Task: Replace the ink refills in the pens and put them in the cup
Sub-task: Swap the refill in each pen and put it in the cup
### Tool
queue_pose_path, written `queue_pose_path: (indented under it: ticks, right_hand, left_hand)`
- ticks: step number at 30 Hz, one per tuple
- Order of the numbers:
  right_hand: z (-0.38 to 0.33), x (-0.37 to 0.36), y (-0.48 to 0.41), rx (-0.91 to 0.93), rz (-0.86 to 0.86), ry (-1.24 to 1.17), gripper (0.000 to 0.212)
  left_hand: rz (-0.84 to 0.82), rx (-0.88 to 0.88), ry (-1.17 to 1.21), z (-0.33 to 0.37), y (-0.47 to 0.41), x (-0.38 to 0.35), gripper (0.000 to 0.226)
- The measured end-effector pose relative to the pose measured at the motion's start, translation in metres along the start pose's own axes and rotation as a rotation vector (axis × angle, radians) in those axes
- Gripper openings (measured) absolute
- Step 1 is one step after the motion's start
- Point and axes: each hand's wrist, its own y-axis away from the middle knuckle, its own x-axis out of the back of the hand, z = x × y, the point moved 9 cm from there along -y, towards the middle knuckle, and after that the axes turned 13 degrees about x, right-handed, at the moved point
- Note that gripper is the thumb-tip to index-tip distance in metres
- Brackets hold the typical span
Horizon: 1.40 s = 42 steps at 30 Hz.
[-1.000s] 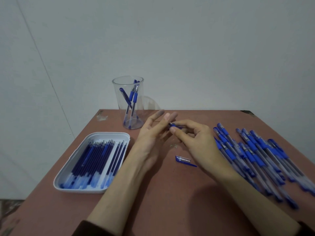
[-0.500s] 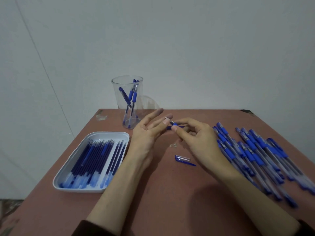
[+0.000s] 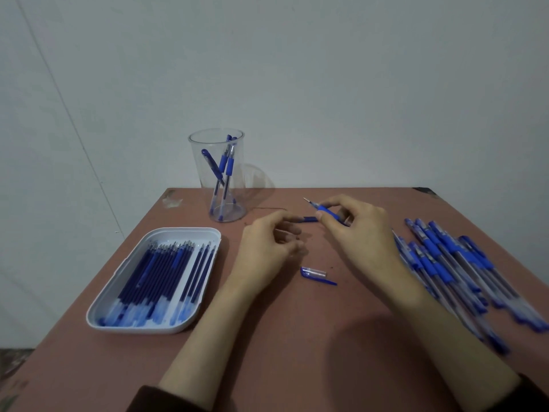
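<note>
Refill tray (image 3: 142, 328), white plastic, keeps slim dark-blue refills (image 3: 154, 272) within reach; clear cup (image 3: 237, 185) collects finished pens (image 3: 227, 165). Left hand (image 3: 267, 248): grip seemingly pinching a dark refill stub (image 3: 307, 219). Loose cap (image 3: 315, 272) on worktop (image 3: 297, 337). Right hand (image 3: 356, 233): grip pinching pen (image 3: 323, 208), metal tip raised. Untreated pens (image 3: 445, 263) heaped rightmost.

Dim, cool, even light leaves a bluish cast on the wall (image 3: 326, 84). A soft shadow lies on the surface (image 3: 297, 367) on the near side of the right hand (image 3: 359, 233). Fingers of the left hand (image 3: 264, 248) look slightly blurred. Pens (image 3: 475, 278) right of the hands smear toward the frame's edge.
</note>
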Motion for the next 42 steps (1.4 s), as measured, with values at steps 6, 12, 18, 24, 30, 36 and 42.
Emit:
queue_pose_path:
  ticks: [6,12,18,24,30,36,42]
  right_hand:
    - [-0.001,0.000,0.000,-0.014,-0.014,0.011,0.011]
    - [-0.002,-0.002,0.001,-0.021,-0.028,0.016,0.012]
    - [-0.002,-0.003,0.001,-0.027,-0.048,0.017,0.012]
    - [-0.002,-0.004,0.001,-0.019,-0.043,0.006,0.012]
    - [-0.003,-0.005,0.001,-0.014,-0.046,-0.037,0.010]
    - [-0.016,-0.017,0.005,0.015,-0.124,-0.234,0.012]
    - [-0.017,-0.019,0.004,0.040,-0.144,-0.206,0.013]
  left_hand:
    - [-0.136,-0.039,-0.246,-0.003,0.004,-0.019,0.054]
    - [-0.150,-0.040,-0.233,-0.003,0.004,-0.018,0.056]
    - [-0.152,-0.044,-0.196,-0.001,0.004,-0.017,0.061]
    - [-0.158,-0.030,-0.159,-0.004,0.002,-0.017,0.061]
    - [-0.059,0.031,-0.046,-0.010,-0.004,-0.007,0.034]
    - [-0.119,0.177,0.440,-0.011,-0.002,0.000,0.012]
    - [-0.078,0.284,0.715,-0.020,-0.005,0.007,0.008]
